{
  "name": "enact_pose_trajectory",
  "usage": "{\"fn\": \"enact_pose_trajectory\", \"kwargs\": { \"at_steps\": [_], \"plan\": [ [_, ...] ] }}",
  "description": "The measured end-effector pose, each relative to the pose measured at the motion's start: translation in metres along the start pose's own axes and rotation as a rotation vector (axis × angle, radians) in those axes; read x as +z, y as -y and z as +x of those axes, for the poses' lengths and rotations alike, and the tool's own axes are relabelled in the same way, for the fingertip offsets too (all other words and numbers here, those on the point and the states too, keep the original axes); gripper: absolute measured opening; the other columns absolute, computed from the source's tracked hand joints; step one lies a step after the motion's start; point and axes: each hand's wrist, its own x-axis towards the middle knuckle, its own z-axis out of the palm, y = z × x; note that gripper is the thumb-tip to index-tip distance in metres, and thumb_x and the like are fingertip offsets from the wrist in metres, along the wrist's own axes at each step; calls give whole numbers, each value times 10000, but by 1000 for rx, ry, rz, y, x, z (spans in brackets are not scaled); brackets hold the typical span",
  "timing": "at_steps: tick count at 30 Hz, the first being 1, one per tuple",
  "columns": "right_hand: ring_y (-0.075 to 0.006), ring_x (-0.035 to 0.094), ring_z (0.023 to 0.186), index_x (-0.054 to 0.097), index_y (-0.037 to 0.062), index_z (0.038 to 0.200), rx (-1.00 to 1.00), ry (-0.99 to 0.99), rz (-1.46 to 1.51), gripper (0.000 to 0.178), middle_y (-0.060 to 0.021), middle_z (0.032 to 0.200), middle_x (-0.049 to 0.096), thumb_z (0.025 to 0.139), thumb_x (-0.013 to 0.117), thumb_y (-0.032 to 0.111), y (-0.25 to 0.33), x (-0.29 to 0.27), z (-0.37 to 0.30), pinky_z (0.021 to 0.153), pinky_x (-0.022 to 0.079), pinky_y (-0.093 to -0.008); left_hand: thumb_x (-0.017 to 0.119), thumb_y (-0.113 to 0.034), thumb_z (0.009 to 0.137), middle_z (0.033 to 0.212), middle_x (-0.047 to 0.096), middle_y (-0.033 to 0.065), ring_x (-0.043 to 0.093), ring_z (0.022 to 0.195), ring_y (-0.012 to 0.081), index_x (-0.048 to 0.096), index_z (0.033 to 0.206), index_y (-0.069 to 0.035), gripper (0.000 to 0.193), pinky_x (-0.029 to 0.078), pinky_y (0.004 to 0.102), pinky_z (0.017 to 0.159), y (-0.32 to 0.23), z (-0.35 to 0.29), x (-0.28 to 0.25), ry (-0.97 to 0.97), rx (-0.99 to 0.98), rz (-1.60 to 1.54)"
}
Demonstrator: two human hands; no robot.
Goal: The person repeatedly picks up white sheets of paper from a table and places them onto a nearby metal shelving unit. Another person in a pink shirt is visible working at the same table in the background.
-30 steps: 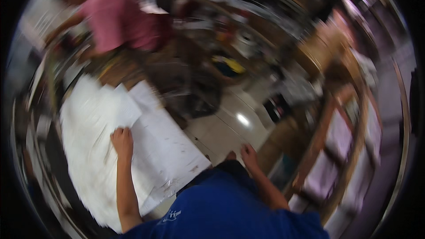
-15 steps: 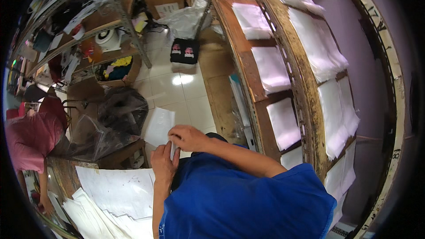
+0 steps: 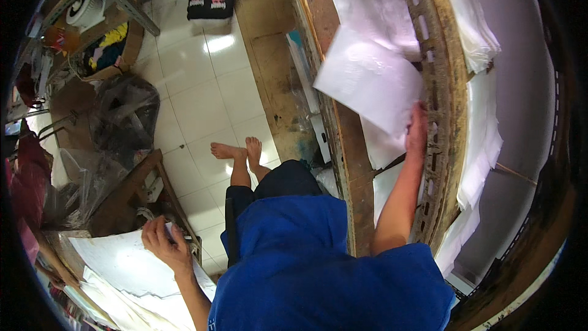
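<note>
At the wooden shelf on the right, my right hand (image 3: 418, 132) grips the lower right corner of a white sheet (image 3: 364, 76), its fingers partly hidden. The sheet slants over the shelf board and covers part of the white stacks lying there. My left hand (image 3: 166, 245) is off to the left with fingers apart and nothing visible in it. It hovers above or rests on a large white sheet (image 3: 122, 260) on the low table; I cannot tell which.
A metal shelf rail (image 3: 429, 79) runs between the board and more white stacks (image 3: 468, 30). A folded dark garment (image 3: 211, 0) lies on the tiled floor (image 3: 196, 86). Clear plastic wrap (image 3: 125, 110) bulges beside the table. Part of another person's red clothing (image 3: 30, 171) shows far left.
My hands were together at the white sheet; now they are far apart. The right has carried the sheet rightward to the shelf, the left has swung left over the table. The view has shifted.
</note>
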Motion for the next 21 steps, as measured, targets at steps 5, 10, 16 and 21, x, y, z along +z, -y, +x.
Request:
{"fn": "enact_pose_trajectory", "kwargs": {
  "at_steps": [5, 10, 16, 21],
  "plan": [
    [-80, 473, 662, 596, 102, 986, -93, -121, 161, 222, 30, 811, 551, 875, 661, 283, -20, -55, 20, 557, 375, -231, 551, -170, 910, 1166, 579, 162, 489, 1148, 361, 606, 1129, -9, 277, 349, 495, 994, 4, -9, 8, -8, -6, 48],
    [-258, 621, 777, 614, -4, 951, -184, -621, -484, 233, -130, 868, 647, 856, 639, 207, -90, -116, 96, 683, 500, -371, 501, -232, 946, 1103, 596, 154, 495, 1126, 341, 624, 1097, 13, 313, 355, 500, 980, 10, -9, 15, -2, -12, 122],
    [-377, 636, 942, 643, 0, 971, -73, -787, -993, 317, -199, 990, 671, 795, 668, 262, -111, -146, 125, 852, 488, -452, 497, -235, 954, 1094, 598, 143, 498, 1123, 332, 631, 1093, 1, 306, 358, 505, 974, 6, -8, 16, -9, -18, 135],
    [-372, 641, 953, 654, 21, 963, -30, -805, -1075, 297, -192, 993, 678, 795, 658, 266, -129, -171, 130, 861, 487, -451, 500, -223, 951, 1098, 597, 129, 498, 1126, 330, 633, 1087, -11, 285, 363, 504, 969, 10, -11, 18, -24, -8, 127]
  ]
}}
